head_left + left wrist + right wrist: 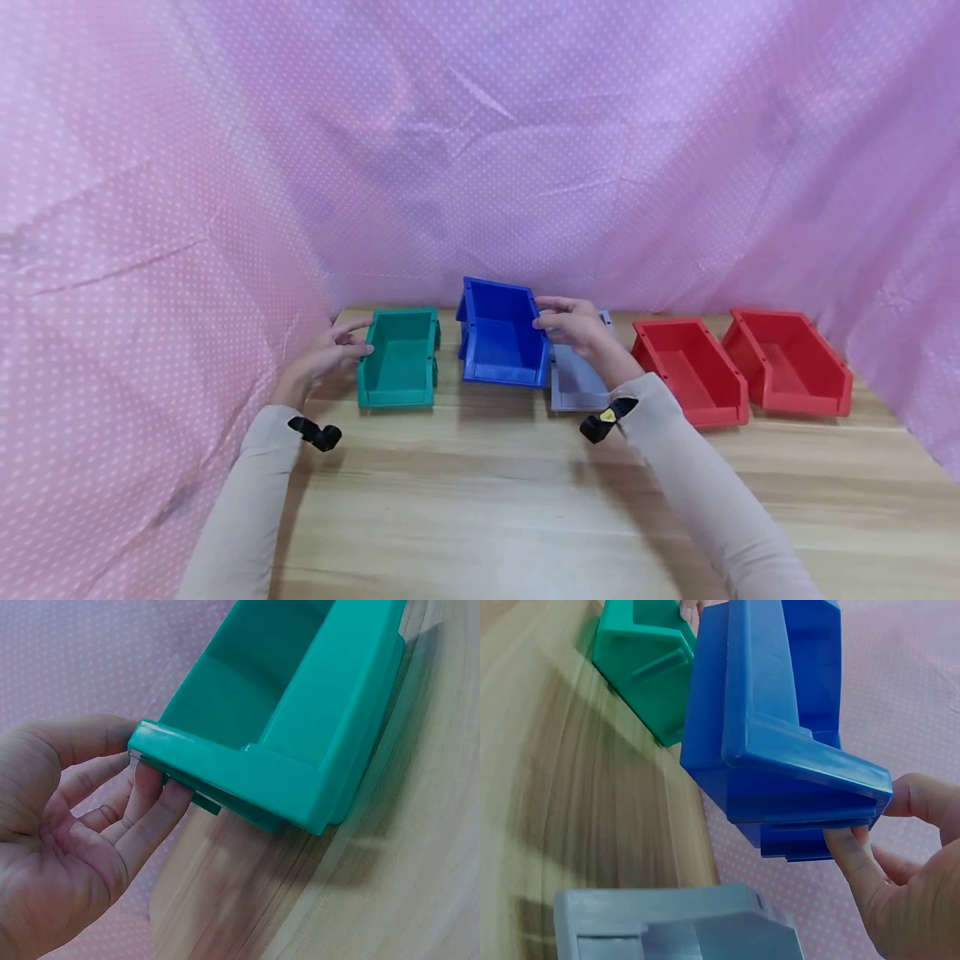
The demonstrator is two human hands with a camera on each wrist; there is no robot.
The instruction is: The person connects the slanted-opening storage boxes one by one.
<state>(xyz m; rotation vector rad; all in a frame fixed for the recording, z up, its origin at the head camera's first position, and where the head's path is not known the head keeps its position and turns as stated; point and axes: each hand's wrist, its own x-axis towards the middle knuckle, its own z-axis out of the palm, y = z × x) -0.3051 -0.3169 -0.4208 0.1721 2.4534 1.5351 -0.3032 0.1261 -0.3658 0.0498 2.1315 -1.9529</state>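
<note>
My left hand (324,360) grips the left side wall of a green storage bin (402,360). In the left wrist view the thumb lies at the bin's rim while the other fingers (154,817) curl beneath its outer lip. With the right hand (579,327) I hold a blue storage bin (501,337) by its right rim, thumb on one side and fingers under the lip. This blue bin is tilted and raised off the wooden table, as the right wrist view shows. A grey bin (576,379) sits partly hidden behind the right hand and forearm.
Two red bins (690,375) stand side by side at the right of the row. The wooden table (480,500) reaches toward me. Pink dotted cloth (480,167) hangs behind and along both sides, close to the bins' backs.
</note>
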